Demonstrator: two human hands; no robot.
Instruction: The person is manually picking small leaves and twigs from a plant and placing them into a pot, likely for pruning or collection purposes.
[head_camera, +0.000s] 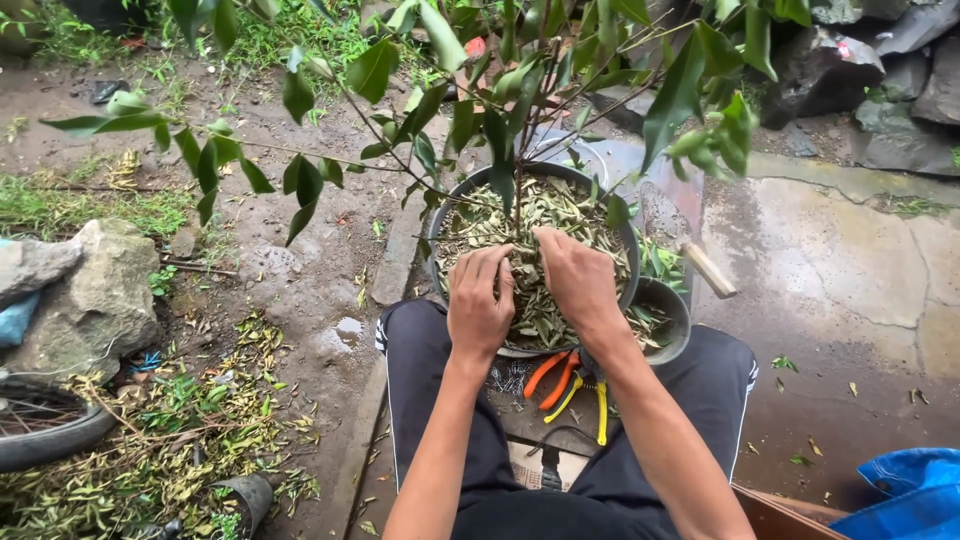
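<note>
Both hands pressing leaf litter round plant stem (517, 205) in pot (440, 225): left hand (479, 300) fingers curled, right hand (575, 277) flat, neither gripping; pliers (560, 380) lying nr knees.

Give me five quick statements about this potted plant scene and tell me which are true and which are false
1. Both hands rest on the leaf litter inside the dark round pot. True: the left hand and right hand lie palm down at the base of the thin stem.
2. The right hand holds the orange-handled pliers. False: they lie on the ground between the knees, beside a yellow-handled tool.
3. A wooden handle sticks out to the right of the pot. True.
4. The pot holds only bare soil. False: cut leaves cover its surface.
5. A blue sheet lies at lower right. True.
</note>
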